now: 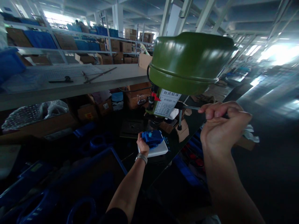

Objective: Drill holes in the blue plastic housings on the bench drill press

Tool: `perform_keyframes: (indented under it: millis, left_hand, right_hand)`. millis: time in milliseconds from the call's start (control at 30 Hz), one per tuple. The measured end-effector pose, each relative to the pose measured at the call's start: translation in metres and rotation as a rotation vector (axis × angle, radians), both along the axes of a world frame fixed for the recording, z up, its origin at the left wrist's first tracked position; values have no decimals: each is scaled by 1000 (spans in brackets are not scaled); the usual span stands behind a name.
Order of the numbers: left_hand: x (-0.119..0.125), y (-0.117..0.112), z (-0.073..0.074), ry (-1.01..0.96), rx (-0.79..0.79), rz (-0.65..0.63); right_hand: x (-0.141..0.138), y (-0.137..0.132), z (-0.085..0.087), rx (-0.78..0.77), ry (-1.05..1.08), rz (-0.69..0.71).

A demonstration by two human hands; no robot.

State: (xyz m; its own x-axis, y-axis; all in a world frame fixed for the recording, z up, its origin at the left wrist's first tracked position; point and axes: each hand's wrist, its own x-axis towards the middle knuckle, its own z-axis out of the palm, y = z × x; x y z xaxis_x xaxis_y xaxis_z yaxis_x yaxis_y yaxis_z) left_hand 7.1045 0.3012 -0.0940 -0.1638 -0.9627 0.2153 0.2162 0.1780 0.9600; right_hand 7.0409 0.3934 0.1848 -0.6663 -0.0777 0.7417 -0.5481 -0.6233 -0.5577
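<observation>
A green bench drill press (191, 62) stands in front of me, with a printed label plate on its front. My right hand (221, 121) is closed around its feed handle (192, 108), out to the right of the machine. Below the drill chuck (154, 122), my left hand (143, 145) grips a blue plastic part (155, 138) by its left side. That part rests on a white block (161, 150). Light blue shavings lie on top of the part and beside it. The drill tip is too dark and small to tell whether it touches the part.
Several blue moulded parts (98, 141) lie at the left, near a blue-rimmed bin (116, 157). A grey shelf (126, 73) with tools crosses behind. Cardboard boxes (105, 107) sit under it. To the right, a blue crate (187, 169) holds red items.
</observation>
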Motion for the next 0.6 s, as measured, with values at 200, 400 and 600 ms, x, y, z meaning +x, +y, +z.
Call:
perform_keyframes:
  millis: [200,400,600]
  left_hand:
    - [0,-1,-5,-32,-22,-14]
    - [0,-2,-9,-48,-42,-15]
    - [-1,-1,-10,-68,-54,-6]
  right_hand:
    - [2,3,-7,8,41,-28]
    - [2,3,-14,-1,111,-23]
    - [2,3,-18,-26,142,-20]
